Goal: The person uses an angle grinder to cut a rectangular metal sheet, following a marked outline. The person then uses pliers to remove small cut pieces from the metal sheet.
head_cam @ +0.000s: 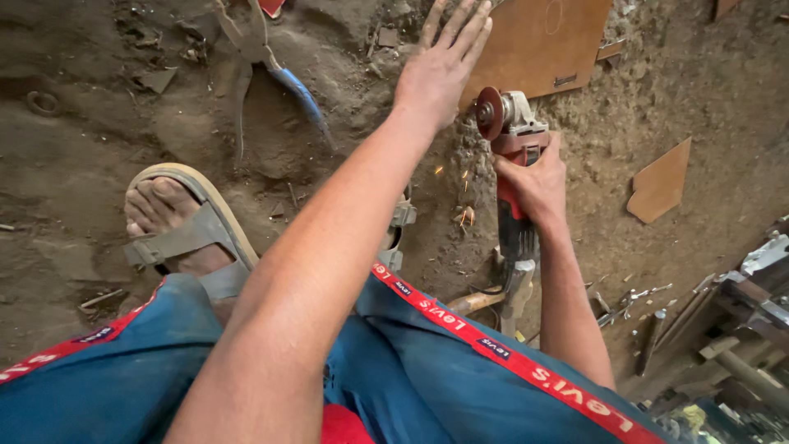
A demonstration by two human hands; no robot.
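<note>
My right hand [536, 182] grips the red and grey body of an angle grinder [511, 140], its round disc [488, 113] turned to the left just above the dirt floor. A few sparks [465, 215] fly below the disc. My left hand [440, 70] stretches forward with fingers spread and flat, its fingertips on the edge of a rusty brown metal sheet [546, 41] lying on the ground. It holds nothing.
A sandalled foot [177, 226] rests on the dirt at left, blue trousers with a red stripe [460, 386] below. Large blue-handled shears [271, 66] lie at the top. A smaller rusty metal piece [660, 182] lies right. Tools and scrap bars [715, 329] crowd the lower right.
</note>
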